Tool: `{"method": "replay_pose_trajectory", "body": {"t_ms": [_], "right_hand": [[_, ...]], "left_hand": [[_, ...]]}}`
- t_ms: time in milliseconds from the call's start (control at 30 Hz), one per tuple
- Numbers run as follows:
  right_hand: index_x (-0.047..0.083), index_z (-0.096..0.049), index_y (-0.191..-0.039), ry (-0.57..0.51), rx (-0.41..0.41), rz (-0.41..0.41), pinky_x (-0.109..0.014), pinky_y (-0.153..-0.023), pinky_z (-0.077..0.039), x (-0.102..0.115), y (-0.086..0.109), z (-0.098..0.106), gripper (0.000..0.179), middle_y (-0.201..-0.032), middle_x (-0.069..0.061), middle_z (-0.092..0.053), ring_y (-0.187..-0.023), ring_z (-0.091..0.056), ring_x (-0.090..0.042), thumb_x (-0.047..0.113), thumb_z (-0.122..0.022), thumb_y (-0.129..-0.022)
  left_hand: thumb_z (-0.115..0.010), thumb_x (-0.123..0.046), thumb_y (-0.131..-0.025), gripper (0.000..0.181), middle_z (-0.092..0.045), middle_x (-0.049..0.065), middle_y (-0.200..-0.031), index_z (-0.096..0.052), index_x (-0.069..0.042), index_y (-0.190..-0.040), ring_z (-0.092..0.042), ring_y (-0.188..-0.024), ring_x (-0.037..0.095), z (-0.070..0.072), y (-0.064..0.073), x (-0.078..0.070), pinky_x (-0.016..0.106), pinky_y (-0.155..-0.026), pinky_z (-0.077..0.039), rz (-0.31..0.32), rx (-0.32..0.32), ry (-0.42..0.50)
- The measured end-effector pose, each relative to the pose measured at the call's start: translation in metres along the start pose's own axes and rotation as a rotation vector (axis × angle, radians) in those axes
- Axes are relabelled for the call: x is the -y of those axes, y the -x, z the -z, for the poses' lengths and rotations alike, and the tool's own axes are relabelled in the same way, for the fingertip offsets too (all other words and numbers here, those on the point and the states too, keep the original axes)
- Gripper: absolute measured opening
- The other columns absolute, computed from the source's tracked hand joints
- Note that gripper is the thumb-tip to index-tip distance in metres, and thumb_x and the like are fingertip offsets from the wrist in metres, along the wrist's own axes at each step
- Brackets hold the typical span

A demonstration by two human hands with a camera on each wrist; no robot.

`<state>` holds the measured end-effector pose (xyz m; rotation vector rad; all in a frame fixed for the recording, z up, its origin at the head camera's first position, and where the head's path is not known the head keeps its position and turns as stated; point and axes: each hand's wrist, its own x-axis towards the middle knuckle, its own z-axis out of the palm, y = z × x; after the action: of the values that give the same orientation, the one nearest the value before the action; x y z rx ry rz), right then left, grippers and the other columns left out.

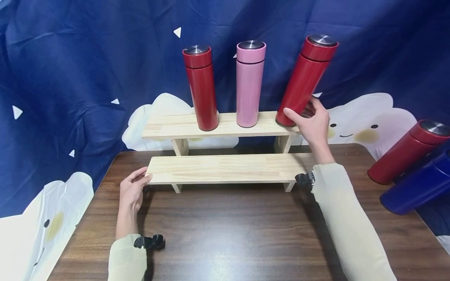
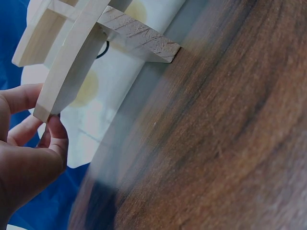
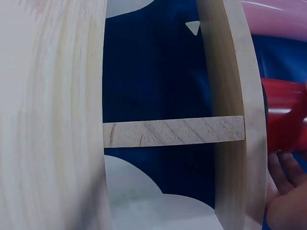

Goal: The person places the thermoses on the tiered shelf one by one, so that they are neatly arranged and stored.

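A two-tier wooden shelf stands on the table, its lower board (image 1: 225,168) nearer me than its upper board (image 1: 161,124). With thumb and fingers my left hand (image 1: 133,189) pinches the left end of the lower board, as the left wrist view also shows. My right hand (image 1: 314,119) grips a red thermos (image 1: 305,80) low on its body, at the right part of the upper board. This thermos leans to the right in the head view. Left of it on the same board are a pink thermos (image 1: 250,84) and another red thermos (image 1: 201,88).
At the table's right side are one more red thermos (image 1: 408,152) and a blue thermos (image 1: 418,187). The brown wooden table (image 1: 225,230) extends in front of the shelf. Behind hangs a dark blue cloth (image 1: 88,78) printed with white clouds.
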<state>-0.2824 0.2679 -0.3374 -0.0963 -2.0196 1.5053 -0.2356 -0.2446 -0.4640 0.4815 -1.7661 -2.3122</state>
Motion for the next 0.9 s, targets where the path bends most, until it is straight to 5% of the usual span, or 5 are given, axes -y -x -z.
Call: {"method": "replay_pose_trajectory", "body": {"t_ms": [233,500,900], "right_hand": [[0.012,-0.063,-0.136,0.046,-0.002,0.002,-0.026,-0.092,-0.053,-0.002,-0.005,-0.007,0.066,-0.12,-0.013,-0.068,-0.096,-0.066,-0.011,0.028,-0.088,-0.077],[0.012,-0.059,-0.14,0.101,0.028,0.005,-0.036,-0.098,-0.053,0.0,-0.005,-0.011,0.071,-0.127,-0.014,-0.066,-0.107,-0.066,-0.027,0.033,-0.086,-0.078],[0.012,-0.058,-0.141,0.11,0.034,0.024,-0.038,-0.098,-0.053,-0.002,-0.005,-0.013,0.07,-0.127,-0.014,-0.065,-0.108,-0.066,-0.027,0.034,-0.085,-0.08]], "left_hand": [[-0.068,0.018,-0.084,0.031,-0.066,0.004,-0.089,-0.072,0.003,-0.112,-0.062,-0.08,0.011,0.001,0.0,-0.001,0.017,-0.068,-0.052,-0.008,0.023,0.008],[-0.068,0.018,-0.085,0.034,-0.066,0.004,-0.09,-0.069,0.007,-0.117,-0.061,-0.079,0.011,0.001,0.0,0.002,0.017,-0.065,-0.05,0.003,-0.001,-0.016],[-0.066,0.02,-0.084,0.032,-0.067,0.004,-0.087,-0.073,0.003,-0.11,-0.062,-0.079,0.012,0.001,0.0,0.002,0.018,-0.067,-0.052,0.002,-0.002,0.014]]}}
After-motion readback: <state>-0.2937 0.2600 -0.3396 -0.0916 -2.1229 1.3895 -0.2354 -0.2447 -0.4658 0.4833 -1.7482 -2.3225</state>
